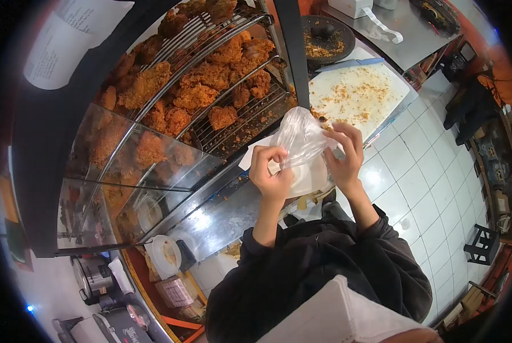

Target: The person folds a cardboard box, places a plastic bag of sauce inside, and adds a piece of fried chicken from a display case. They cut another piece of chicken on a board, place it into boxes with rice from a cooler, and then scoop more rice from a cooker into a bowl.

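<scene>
A thin clear plastic bag [301, 134] is stretched between my two hands, in front of my body. My left hand [271, 171] pinches its left edge, thumb and fingers together. At the bag's right side, the fingers of my right hand [345, 150] are bent round its edge and hold it. Below the bag lies a pale round container or sheet [310, 178], partly hidden by the bag and my hands. Pieces of fried chicken [196, 95] rest on wire racks in the display case, left of the bag.
Beyond my right hand is a white board [364, 91] scattered with crumbs, and a dark round pan [327, 41]. Glass panels [136, 154] front the case. A person in dark trousers [474, 108] is at the far right, near a black stool [483, 244].
</scene>
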`<state>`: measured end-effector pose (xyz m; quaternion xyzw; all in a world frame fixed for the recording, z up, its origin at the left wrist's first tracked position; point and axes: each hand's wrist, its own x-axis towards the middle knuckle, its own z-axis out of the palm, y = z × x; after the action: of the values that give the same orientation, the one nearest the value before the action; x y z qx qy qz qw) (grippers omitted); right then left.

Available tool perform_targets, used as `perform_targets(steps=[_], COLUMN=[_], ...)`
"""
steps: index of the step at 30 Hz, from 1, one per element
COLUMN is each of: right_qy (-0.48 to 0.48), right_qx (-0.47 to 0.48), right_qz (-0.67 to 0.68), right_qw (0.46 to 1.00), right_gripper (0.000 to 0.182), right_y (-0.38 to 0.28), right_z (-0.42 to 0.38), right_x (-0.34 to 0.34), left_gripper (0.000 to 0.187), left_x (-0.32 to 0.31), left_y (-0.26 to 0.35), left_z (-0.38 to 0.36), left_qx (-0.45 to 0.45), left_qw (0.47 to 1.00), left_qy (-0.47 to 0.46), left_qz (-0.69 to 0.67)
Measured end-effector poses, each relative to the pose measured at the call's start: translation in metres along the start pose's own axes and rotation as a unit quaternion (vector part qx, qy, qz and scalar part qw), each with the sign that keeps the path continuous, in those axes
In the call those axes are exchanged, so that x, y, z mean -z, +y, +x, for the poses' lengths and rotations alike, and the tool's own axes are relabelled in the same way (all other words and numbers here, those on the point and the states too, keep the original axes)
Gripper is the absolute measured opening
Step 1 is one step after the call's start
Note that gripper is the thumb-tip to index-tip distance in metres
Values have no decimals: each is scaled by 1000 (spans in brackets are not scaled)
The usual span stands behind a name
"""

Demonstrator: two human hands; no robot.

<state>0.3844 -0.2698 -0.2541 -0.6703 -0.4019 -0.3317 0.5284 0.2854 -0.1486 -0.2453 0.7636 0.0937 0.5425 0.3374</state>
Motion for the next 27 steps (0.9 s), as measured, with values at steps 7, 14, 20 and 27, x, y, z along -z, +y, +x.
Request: perform_targets(steps=[7, 14, 20, 27], right_qy=[-166, -193, -153, -115], right_qx=[-479, -572, -604, -580], right_qz=[391, 587, 641, 717], right_qw=[768, 540, 449, 369], right_gripper=[19, 17, 18, 20], right_y=[4, 13, 15, 18], right_z=[-1, -8, -16, -25], right_x=[11, 12, 10, 7], left_gripper=[15, 19, 19, 26], left_x=[21, 25, 18, 10], left_y=[-22, -38, -18, -26], left_z=[0, -13, -9, -15], left_qx=[354, 538, 517, 348], left_qw=[876, 603, 743, 857], left_qy=[-257, -159, -134, -233], left_qz=[-203, -567, -403, -301])
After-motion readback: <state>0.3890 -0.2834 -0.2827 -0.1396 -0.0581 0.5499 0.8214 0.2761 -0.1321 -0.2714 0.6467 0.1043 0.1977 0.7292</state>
